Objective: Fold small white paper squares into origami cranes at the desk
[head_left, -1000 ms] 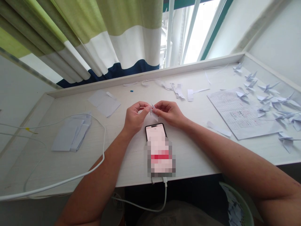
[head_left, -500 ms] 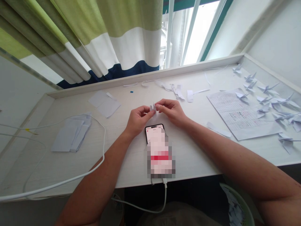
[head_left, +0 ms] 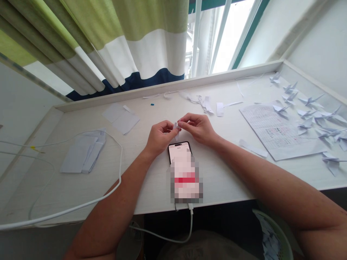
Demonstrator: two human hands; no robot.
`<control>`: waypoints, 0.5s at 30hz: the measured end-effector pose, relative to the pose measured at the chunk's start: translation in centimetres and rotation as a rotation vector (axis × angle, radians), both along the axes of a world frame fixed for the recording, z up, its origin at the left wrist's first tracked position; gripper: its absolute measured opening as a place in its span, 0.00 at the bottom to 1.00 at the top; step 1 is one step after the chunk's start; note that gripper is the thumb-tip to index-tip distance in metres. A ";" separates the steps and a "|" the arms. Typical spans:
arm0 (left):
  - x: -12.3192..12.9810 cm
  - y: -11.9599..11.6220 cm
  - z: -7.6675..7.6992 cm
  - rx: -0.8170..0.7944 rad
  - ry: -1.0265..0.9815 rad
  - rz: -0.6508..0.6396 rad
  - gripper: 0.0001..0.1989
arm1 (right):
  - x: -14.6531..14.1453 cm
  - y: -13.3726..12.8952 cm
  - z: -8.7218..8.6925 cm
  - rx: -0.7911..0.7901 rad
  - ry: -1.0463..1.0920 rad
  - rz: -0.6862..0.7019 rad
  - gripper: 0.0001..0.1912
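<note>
A small folded piece of white paper is held up between both hands, just beyond a phone lying on the white table. My left hand pinches it from the left, thumb in front. From the right, my right hand has its thumb and forefinger closed on the paper's upper edge. Folded paper cranes are grouped at the table's right side, some near or on a written sheet. A stack of paper sits at the left.
Loose sheets lie at the back left, and paper scraps at the back middle. A white cable loops over the left forearm. Another cable runs from the phone. A basket of paper is below the table's edge.
The folded paper has turned and sits slightly lower between the fingers. My right fingertips have shifted slightly left, closer to my left thumb.
</note>
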State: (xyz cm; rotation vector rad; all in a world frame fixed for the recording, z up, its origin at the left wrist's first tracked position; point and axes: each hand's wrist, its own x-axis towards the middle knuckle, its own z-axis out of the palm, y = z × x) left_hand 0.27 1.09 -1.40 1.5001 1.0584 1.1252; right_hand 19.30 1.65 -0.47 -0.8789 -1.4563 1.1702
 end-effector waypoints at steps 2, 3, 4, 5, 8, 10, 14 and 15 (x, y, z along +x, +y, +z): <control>-0.1 0.1 -0.2 -0.013 -0.018 -0.014 0.13 | 0.0 0.1 0.0 -0.017 0.027 0.025 0.15; -0.1 0.2 -0.3 -0.018 -0.022 -0.020 0.13 | 0.1 0.1 0.0 -0.026 0.038 0.037 0.15; -0.1 0.2 -0.3 -0.021 -0.022 -0.024 0.13 | 0.1 0.2 -0.1 -0.034 0.046 0.046 0.16; -0.1 0.2 -0.4 -0.023 -0.020 -0.025 0.14 | 0.1 0.2 -0.1 -0.039 0.051 0.055 0.16; -0.1 0.2 -0.5 -0.023 -0.011 -0.017 0.14 | 0.1 0.1 0.0 -0.033 0.051 0.063 0.15; -0.1 0.3 -0.6 -0.020 -0.009 -0.012 0.14 | 0.1 0.1 0.1 -0.016 0.039 0.060 0.14; 0.0 0.3 -0.6 -0.010 -0.019 0.004 0.13 | 0.1 0.2 0.2 0.006 0.036 0.085 0.12; 0.0 0.3 -0.6 -0.011 -0.020 0.009 0.13 | 0.1 0.2 0.1 0.002 0.040 0.092 0.12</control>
